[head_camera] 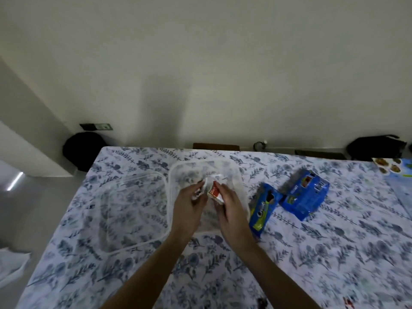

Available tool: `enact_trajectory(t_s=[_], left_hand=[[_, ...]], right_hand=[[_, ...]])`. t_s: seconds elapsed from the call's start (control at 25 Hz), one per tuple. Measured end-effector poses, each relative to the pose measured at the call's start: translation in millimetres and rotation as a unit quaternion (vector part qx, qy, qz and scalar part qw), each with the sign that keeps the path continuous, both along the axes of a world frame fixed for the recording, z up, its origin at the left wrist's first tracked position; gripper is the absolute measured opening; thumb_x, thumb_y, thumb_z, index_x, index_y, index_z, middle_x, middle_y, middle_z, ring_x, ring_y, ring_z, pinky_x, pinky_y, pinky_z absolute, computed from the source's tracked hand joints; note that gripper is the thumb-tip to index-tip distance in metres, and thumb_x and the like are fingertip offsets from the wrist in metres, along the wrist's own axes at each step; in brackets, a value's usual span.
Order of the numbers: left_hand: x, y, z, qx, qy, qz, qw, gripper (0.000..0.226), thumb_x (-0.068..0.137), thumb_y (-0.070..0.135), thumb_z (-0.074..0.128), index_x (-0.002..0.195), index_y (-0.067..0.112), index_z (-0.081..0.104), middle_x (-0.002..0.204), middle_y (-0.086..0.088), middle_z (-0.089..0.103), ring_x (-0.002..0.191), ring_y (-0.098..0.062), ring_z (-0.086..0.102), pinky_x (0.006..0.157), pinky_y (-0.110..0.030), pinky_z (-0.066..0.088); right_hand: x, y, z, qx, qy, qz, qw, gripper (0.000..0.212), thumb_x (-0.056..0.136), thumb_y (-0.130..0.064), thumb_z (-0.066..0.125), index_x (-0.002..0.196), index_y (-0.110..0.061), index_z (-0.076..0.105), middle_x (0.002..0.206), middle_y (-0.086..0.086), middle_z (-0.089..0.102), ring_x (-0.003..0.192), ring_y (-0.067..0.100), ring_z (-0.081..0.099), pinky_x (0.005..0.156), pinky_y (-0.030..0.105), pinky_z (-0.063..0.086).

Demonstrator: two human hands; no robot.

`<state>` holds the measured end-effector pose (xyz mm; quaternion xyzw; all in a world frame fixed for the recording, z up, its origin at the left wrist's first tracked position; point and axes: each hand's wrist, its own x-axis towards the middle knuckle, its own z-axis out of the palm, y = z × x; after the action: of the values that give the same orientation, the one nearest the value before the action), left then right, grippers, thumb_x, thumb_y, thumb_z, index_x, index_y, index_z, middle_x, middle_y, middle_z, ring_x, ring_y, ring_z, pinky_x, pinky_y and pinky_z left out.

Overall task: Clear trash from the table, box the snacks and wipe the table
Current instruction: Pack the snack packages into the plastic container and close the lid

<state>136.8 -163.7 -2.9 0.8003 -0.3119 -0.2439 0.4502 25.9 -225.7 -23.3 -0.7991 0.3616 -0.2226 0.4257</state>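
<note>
Both hands [209, 204] gripping upright red-white packet [214, 192]

View, head camera: one only, so you have no second angle and no shared region to compare. Position: worn on your head, above the near edge of the table [312, 253]. Facing: forward and down, tilted enough that bare wall [223, 63] fills the upper half of the frame and the floral tablecloth the lower half. Lens: wide-angle; the table's far edge bows across mid-frame. Range: close; your forearms enter from the bottom edge, and the left hand [189, 210] and right hand [231, 210] meet just below frame centre. Sharpness: soft, blurred toward the lower corners.
</note>
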Motion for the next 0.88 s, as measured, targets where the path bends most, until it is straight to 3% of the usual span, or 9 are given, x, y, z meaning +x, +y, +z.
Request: enact_trajectory(t_s=[0.2, 0.32, 0.48, 0.56, 0.64, 0.72, 0.76, 0.8, 0.88], left_hand=[[15, -15, -54, 0.110, -0.136, -0.117, 0.978, 0.047, 0.091, 0.012, 0.051, 0.137, 0.021, 0.047, 0.144, -0.002, 0.046, 0.136, -0.018, 0.039, 0.113, -0.029, 0.030], [16, -17, -75, 0.157, -0.163, -0.174, 0.958, 0.051, 0.088, 0.013, 0.050, 0.138, 0.023, 0.044, 0.145, -0.003, 0.044, 0.139, -0.022, 0.034, 0.113, -0.037, 0.034], [13, -17, -69, 0.207, -0.164, -0.200, 0.944, 0.052, 0.094, 0.014, 0.043, 0.143, 0.025, 0.034, 0.153, -0.004, 0.028, 0.144, -0.027, 0.023, 0.114, -0.045, 0.031], [13, -17, -64, 0.227, -0.167, -0.209, 0.936, 0.054, 0.095, 0.017, 0.043, 0.145, 0.027, 0.030, 0.156, -0.005, 0.024, 0.145, -0.028, 0.019, 0.116, -0.046, 0.026], [11, -15, -55, 0.225, -0.173, -0.209, 0.936, 0.060, 0.092, 0.020, 0.050, 0.147, 0.026, 0.027, 0.157, -0.006, 0.024, 0.147, -0.026, 0.017, 0.119, -0.046, 0.021], [5, -12, -43, 0.164, -0.206, -0.162, 0.951, 0.056, 0.091, 0.020, 0.047, 0.146, 0.021, 0.032, 0.156, -0.005, 0.028, 0.146, -0.024, 0.021, 0.119, -0.047, 0.023], [-2, -13, -36, 0.117, -0.216, -0.132, 0.960, 0.052, 0.092, 0.022, 0.041, 0.143, 0.019, 0.038, 0.154, -0.005, 0.033, 0.144, -0.023, 0.026, 0.117, -0.046, 0.028], [-12, -16, -27, 0.066, -0.224, -0.116, 0.966, 0.050, 0.091, 0.026, 0.036, 0.140, 0.017, 0.043, 0.152, -0.005, 0.037, 0.141, -0.022, 0.031, 0.115, -0.044, 0.033], [-41, -33, -14, -0.030, -0.271, -0.152, 0.950, 0.047, 0.092, 0.027, 0.032, 0.135, 0.016, 0.048, 0.149, -0.004, 0.041, 0.137, -0.018, 0.037, 0.111, -0.035, 0.036]], right_hand=[[12, -7, -32, -0.065, 0.251, 0.026, 0.965, 0.058, 0.098, -0.027, 0.043, 0.149, -0.019, 0.016, 0.157, 0.008, 0.019, 0.146, 0.027, 0.014, 0.113, 0.048, 0.028], [16, -16, -40, -0.056, 0.372, 0.079, 0.923, 0.062, 0.098, -0.033, 0.039, 0.150, -0.016, 0.009, 0.158, 0.011, 0.010, 0.146, 0.030, 0.006, 0.115, 0.052, 0.019], [19, -28, -40, 0.020, 0.413, 0.166, 0.895, 0.074, 0.097, -0.044, 0.035, 0.151, -0.017, -0.008, 0.159, 0.012, -0.009, 0.146, 0.033, -0.008, 0.118, 0.052, 0.006], [16, -29, -30, 0.011, 0.395, 0.180, 0.901, 0.077, 0.097, -0.045, 0.038, 0.150, -0.019, -0.010, 0.158, 0.011, -0.021, 0.146, 0.033, -0.013, 0.118, 0.052, 0.006], [1, -29, -10, 0.007, 0.283, 0.158, 0.946, 0.076, 0.096, -0.040, 0.046, 0.151, -0.023, -0.003, 0.157, 0.003, -0.025, 0.146, 0.025, 0.000, 0.118, 0.046, 0.019], [-23, -36, 13, -0.007, 0.129, 0.103, 0.986, 0.064, 0.096, -0.029, 0.050, 0.150, -0.023, 0.017, 0.160, -0.006, -0.008, 0.136, 0.008, 0.020, 0.110, 0.024, 0.033], [-42, -45, 19, -0.025, 0.081, 0.069, 0.994, 0.056, 0.095, -0.024, 0.051, 0.146, -0.020, 0.028, 0.159, -0.007, 0.004, 0.132, 0.003, 0.023, 0.107, 0.017, 0.031], [-62, -56, 21, -0.051, 0.057, 0.030, 0.997, 0.050, 0.095, -0.021, 0.051, 0.142, -0.019, 0.035, 0.157, -0.006, 0.013, 0.133, 0.003, 0.024, 0.107, 0.018, 0.030], [-101, -83, 9, -0.111, 0.066, -0.078, 0.989, 0.041, 0.095, -0.023, 0.051, 0.135, -0.016, 0.044, 0.154, 0.003, 0.024, 0.137, 0.012, 0.028, 0.110, 0.034, 0.034]])
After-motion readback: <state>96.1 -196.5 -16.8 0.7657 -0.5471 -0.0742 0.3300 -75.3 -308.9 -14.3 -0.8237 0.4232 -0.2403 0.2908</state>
